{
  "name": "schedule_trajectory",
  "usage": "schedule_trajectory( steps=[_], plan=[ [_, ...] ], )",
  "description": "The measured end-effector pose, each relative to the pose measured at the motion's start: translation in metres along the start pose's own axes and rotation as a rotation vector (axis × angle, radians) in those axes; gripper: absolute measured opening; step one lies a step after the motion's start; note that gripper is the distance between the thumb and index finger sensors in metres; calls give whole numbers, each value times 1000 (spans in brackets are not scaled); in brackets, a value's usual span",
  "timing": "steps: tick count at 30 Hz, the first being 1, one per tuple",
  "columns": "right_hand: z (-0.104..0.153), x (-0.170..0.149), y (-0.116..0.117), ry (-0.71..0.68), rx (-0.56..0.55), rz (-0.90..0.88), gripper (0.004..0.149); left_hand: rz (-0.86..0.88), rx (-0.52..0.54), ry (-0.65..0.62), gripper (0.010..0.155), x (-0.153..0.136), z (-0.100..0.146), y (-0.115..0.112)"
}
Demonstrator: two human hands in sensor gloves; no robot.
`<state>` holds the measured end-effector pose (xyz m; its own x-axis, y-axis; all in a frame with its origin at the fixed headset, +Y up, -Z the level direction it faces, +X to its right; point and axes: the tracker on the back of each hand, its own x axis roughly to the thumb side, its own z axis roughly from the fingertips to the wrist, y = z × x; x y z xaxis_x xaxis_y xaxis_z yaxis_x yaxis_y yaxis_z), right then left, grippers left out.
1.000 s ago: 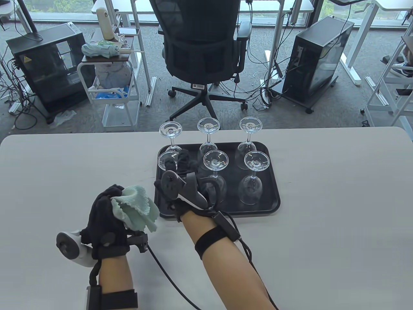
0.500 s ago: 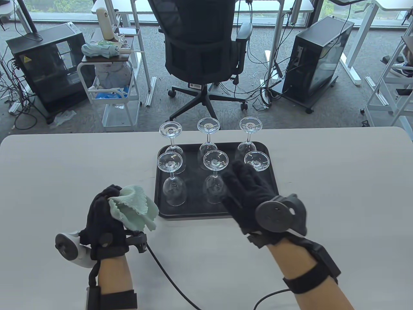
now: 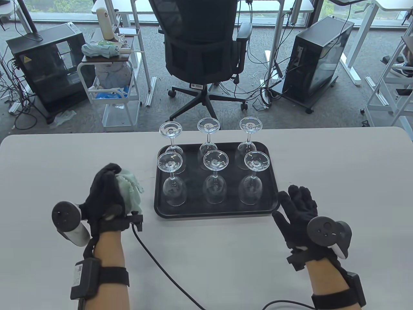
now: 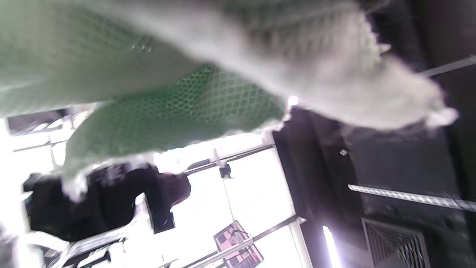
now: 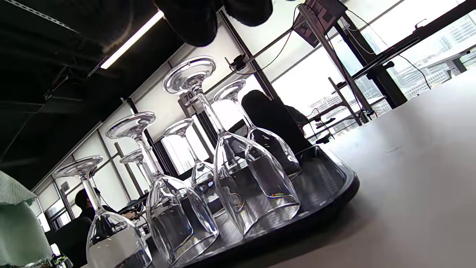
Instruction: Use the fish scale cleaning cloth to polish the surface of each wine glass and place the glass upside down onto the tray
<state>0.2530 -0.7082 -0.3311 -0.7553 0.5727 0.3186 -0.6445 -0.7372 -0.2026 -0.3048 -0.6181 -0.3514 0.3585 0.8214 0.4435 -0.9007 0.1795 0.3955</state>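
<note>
**Six glasses inverted on tray; cloth in left hand**

Table view: black tray (image 3: 275, 193) sits mid-table. Six glasses (image 3: 212, 176) stand on it bowl-down, feet up, in two rows of three. All are upright on their rims and none is tilted.

Left hand (image 3: 105, 197) is left of the tray and apart from it. Its fingers are curled round the bunched pale-green cloth (image 3: 130, 190), which lies against the palm side of the hand, facing the tray.

Right hand (image 3: 298, 211) is just off the tray's near right corner, with its fingers spread and relaxed, holding nothing. Whether it touches the table (image 3: 338, 168) cannot be told from this view.

Left wrist view: almost wholly filled by the cloth (image 4: 178, 108), blurred. The scale-like weave shows here, which the table view does not resolve. The fingers themselves are not visible, and neither tray nor glasses appear.

Right wrist view: low and tilted, looking along the table. Glass rims (image 5: 260, 219) sit flat on the tray floor inside its raised lip (image 5: 334, 190), a contact the overhead view only suggests. Dark fingertips (image 5: 197, 22) hang in at the top, clear of the glasses. A corner of the cloth (image 5: 18, 223) shows at the lower left edge.
</note>
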Motion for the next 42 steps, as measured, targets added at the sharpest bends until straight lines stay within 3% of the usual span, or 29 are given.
schedule_trajectory(
  steps=[2, 4, 6, 8, 9, 10, 11, 13, 15, 18, 22, 23, 27, 32, 42],
  plan=[
    [-1, -2, 1, 11, 16, -19, 68, -165, -81, -9, 54, 3, -9, -5],
    [-1, -4, 2, 12, 19, -14, 68, -354, -207, 170, 62, -23, -8, -13],
    [-2, -5, 4, 15, 32, -16, 68, -579, -375, 430, 76, -68, 6, -23],
    [-3, -5, 7, 20, 43, -26, 69, -753, -723, 758, 89, -126, 38, -30],
    [-3, -4, 7, 21, 45, -26, 69, -749, -814, 850, 92, -141, 49, -31],
    [-3, -4, 8, 20, 49, -25, 69, -712, -905, 1028, 89, -161, 65, -32],
    [-2, -4, 9, 14, 41, -25, 68, -619, -925, 1069, 82, -168, 72, -32],
    [-2, -4, 9, 14, 40, -25, 68, -660, -756, 951, 84, -163, 68, -26],
    [-2, -4, 10, 17, 40, -25, 69, -566, -709, 954, 83, -151, 60, -18],
    [-3, -5, 13, 20, 51, -19, 69, -499, -571, 828, 75, -119, 48, -10],
    [-4, -6, 22, 31, 66, 17, 69, -466, -448, 434, 70, -64, 55, -27],
    [-4, -6, 23, 33, 67, 20, 69, -487, -434, 389, 69, -57, 58, -32],
    [-4, -2, 29, 27, 62, 79, 67, -623, -461, 204, 67, -20, 86, -68],
    [-1, 4, 39, 4, 65, 145, 63, -764, -512, 54, 67, -3, 108, -105],
    [1, 8, 48, 19, 90, 130, 62, -815, -585, 26, 66, -12, 121, -134]
  ],
)
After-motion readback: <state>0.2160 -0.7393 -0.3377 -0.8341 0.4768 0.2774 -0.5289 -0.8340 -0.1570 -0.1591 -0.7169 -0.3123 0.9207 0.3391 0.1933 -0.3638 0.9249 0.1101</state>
